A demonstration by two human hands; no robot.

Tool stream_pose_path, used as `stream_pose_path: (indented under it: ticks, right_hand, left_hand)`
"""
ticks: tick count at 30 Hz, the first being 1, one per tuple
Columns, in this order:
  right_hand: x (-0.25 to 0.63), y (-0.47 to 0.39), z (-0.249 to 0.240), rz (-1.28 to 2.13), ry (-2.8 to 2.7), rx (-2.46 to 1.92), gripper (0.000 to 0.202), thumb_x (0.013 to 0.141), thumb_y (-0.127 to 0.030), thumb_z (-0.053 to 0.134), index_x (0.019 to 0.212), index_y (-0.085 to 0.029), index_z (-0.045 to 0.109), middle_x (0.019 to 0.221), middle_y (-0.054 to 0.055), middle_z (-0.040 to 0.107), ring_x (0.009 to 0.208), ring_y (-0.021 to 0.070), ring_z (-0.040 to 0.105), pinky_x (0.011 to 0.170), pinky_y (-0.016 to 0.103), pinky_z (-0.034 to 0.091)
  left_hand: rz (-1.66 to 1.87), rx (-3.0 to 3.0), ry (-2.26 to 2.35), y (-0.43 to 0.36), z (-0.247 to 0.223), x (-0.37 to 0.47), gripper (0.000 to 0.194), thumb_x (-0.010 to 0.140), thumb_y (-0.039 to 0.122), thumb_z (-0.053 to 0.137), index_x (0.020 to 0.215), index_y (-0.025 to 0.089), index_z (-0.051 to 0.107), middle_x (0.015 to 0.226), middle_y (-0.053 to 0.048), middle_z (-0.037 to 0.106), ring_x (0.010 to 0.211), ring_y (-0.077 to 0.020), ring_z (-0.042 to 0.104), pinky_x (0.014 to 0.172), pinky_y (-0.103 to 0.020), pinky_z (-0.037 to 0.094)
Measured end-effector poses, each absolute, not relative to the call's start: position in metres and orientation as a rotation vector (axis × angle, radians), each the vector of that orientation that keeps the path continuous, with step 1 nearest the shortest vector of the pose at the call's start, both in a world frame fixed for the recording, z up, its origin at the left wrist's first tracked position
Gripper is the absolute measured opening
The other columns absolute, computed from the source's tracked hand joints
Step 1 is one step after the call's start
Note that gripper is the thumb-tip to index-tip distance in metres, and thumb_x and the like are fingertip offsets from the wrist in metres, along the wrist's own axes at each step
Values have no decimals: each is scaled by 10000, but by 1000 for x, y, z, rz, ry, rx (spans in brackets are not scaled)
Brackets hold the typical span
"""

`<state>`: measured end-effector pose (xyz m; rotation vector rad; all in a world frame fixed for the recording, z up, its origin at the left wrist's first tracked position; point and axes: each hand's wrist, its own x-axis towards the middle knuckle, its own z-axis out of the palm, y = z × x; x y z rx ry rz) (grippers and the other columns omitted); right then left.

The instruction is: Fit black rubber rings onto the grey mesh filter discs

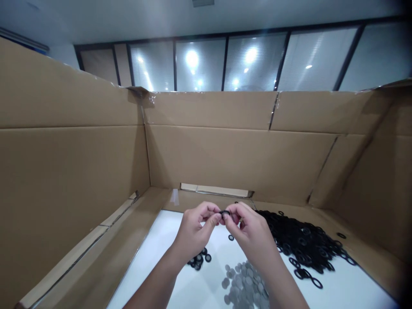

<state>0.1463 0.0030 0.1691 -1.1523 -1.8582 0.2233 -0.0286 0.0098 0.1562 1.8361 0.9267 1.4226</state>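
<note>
My left hand (198, 225) and my right hand (246, 225) meet above the white board, both closed in a pinch on one small black rubber ring (225, 212). The fingers partly cover the ring, and I cannot tell whether a disc sits in it. Under my right forearm spreads a heap of grey discs (246, 285), partly hidden by the arm. Beside my left wrist lies a small cluster of black rings with pale centres (199, 259). A single such ring (231, 237) rests on the board just below my hands.
A large pile of black rings (302, 238) lies at the right, with a few loose ones (317, 283) at its front edge. Tall cardboard walls (225, 159) enclose the white board (154, 257) at the left, back and right. A strip of clear tape (174, 196) sticks near the back left corner.
</note>
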Motion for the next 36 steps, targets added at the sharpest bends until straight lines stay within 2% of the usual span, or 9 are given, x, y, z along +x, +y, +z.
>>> stream_pose_path:
  ticks: [6, 13, 19, 28, 32, 36]
  right_hand:
    - [144, 5, 168, 386, -1794, -1073, 178, 927, -316, 565, 804, -206, 632, 706, -4, 534, 618, 133, 476, 560, 257, 370]
    - [136, 12, 161, 788, -1573, -921, 273, 893, -454, 627, 854, -184, 642, 630, -18, 521, 578, 131, 478, 532, 245, 408]
    - [135, 11, 162, 723, -1625, -1002, 240, 896, -410, 615, 825, -183, 644, 626, -22, 501, 567, 125, 441, 533, 252, 377]
    - [144, 0, 175, 519, -1826, -1121, 167, 908, -326, 582, 807, -207, 641, 666, -28, 478, 604, 126, 445, 552, 252, 365]
    - [150, -3, 179, 532, -1870, -1129, 170, 902, -327, 597, 800, -211, 667, 650, -26, 484, 597, 129, 452, 539, 256, 356]
    - [148, -1, 176, 593, -1767, -1051, 178, 898, -355, 628, 829, -207, 700, 668, -14, 527, 609, 133, 480, 557, 260, 389]
  left_hand:
    - [1346, 1747, 901, 9, 164, -32, 212, 909, 355, 666, 907, 146, 700, 802, -50, 732, 740, -157, 691, 703, -254, 565]
    - [1318, 1629, 800, 13, 163, -38, 241, 871, 382, 721, 903, 144, 702, 836, -47, 716, 792, -166, 686, 747, -287, 590]
    - [1308, 1657, 779, 15, 166, -44, 229, 872, 373, 715, 935, 154, 722, 828, -40, 714, 755, -151, 679, 723, -267, 584]
    - [1537, 1964, 919, 10, 161, -38, 38, 827, 173, 691, 826, 163, 728, 748, -10, 721, 689, -119, 663, 609, -177, 514]
    - [1448, 1983, 869, 11, 162, -41, 60, 851, 212, 695, 853, 173, 741, 778, -15, 736, 701, -117, 675, 580, -163, 509]
    - [1365, 1820, 794, 13, 162, -42, 135, 860, 294, 729, 884, 162, 725, 803, -33, 739, 729, -134, 702, 678, -207, 563]
